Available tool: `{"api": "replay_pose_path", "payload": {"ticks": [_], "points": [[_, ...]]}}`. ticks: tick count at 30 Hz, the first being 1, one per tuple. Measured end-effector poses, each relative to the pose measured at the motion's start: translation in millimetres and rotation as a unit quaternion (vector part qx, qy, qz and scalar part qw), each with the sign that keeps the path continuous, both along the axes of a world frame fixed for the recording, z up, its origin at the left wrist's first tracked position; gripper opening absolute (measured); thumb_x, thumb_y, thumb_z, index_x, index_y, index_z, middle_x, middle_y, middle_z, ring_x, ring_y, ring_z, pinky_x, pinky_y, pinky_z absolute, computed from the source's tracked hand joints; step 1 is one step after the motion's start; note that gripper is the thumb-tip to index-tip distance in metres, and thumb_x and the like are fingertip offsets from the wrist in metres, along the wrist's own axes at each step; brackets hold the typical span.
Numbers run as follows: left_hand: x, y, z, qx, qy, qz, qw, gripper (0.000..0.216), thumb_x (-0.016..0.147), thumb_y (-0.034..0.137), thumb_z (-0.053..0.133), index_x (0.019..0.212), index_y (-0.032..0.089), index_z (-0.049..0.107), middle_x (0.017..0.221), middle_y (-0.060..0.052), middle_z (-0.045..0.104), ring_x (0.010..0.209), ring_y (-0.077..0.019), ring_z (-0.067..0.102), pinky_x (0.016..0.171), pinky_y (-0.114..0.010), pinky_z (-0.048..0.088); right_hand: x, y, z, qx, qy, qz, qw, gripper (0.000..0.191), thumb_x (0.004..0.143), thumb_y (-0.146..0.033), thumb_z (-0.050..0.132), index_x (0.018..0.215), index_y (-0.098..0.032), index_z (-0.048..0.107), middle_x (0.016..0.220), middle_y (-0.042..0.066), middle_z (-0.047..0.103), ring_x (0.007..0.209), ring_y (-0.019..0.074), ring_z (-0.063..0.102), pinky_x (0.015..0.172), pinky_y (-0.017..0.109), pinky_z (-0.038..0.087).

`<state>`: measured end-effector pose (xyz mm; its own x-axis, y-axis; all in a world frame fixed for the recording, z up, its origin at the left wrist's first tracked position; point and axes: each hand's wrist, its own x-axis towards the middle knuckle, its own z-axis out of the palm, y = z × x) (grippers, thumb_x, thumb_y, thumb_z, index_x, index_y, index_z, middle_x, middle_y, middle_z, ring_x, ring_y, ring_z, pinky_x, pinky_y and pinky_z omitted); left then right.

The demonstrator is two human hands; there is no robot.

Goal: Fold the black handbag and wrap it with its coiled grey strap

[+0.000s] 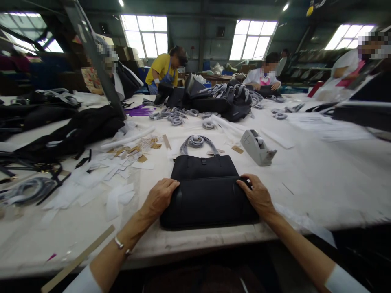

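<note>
A black handbag lies flat at the table's front edge, its wide base toward me. Its wrapped grey handle arches away at the far end, with a coiled wrapped strap inside the loop. My left hand grips the bag's left side, fingers closed over the edge. On the opposite side my right hand pinches the right edge, thumb on top of the black panel. The fingertips under the bag are hidden.
A grey tape dispenser stands beyond my right hand. Paper scraps and brown tags litter the left. Black bags with coiled straps are piled farther back. Several people work around the table. A long strip overhangs the front-left edge.
</note>
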<state>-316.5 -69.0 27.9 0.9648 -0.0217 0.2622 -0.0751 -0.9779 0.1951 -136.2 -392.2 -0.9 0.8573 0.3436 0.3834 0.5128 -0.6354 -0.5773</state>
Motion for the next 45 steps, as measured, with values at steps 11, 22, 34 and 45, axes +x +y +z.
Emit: {"api": "replay_pose_path", "payload": {"ticks": [11,22,34,45], "points": [[-41,15,13.5,0.043,0.181,-0.09,0.978,0.094,0.062,0.002,0.043,0.15,0.021,0.013,0.157,-0.009,0.013,0.144,-0.0239,0.014,0.116,-0.048,0.021,-1,-7,0.5,0.034,-0.047,0.054,0.997,0.033,0.091,-0.049,0.044,0.1,-0.022,0.061,0.109,0.012,0.058,0.105,0.0263,0.056,0.095,0.045,0.045],[-32,31,14.9,-0.015,0.229,-0.111,0.967,0.111,0.059,0.035,0.073,0.15,0.021,0.011,0.156,-0.015,0.013,0.143,-0.0333,0.015,0.115,-0.054,0.017,-16,-62,30.4,-0.175,0.102,0.315,0.927,0.112,0.057,-0.037,0.082,0.15,-0.022,0.021,0.157,0.013,0.012,0.142,0.0319,0.017,0.115,0.046,0.022],[8,31,12.8,-0.198,0.05,-0.025,0.979,0.031,0.078,0.031,0.056,0.107,0.02,0.061,0.101,-0.006,0.068,0.092,-0.0219,0.063,0.086,-0.034,0.048,12,-31,37.8,-0.031,0.093,0.204,0.974,0.05,0.071,-0.035,0.067,0.119,-0.023,0.062,0.117,0.006,0.066,0.107,0.0284,0.061,0.099,0.041,0.044],[17,27,45.0,-0.497,0.188,0.097,0.841,0.069,0.073,0.067,0.059,0.121,0.018,0.058,0.12,-0.006,0.066,0.111,-0.0253,0.06,0.095,-0.033,0.047,26,-15,74.2,-0.04,0.312,0.095,0.945,0.049,0.071,-0.065,0.063,0.071,-0.015,0.064,0.064,0.006,0.066,0.051,0.017,0.057,0.044,0.026,0.044]]}}
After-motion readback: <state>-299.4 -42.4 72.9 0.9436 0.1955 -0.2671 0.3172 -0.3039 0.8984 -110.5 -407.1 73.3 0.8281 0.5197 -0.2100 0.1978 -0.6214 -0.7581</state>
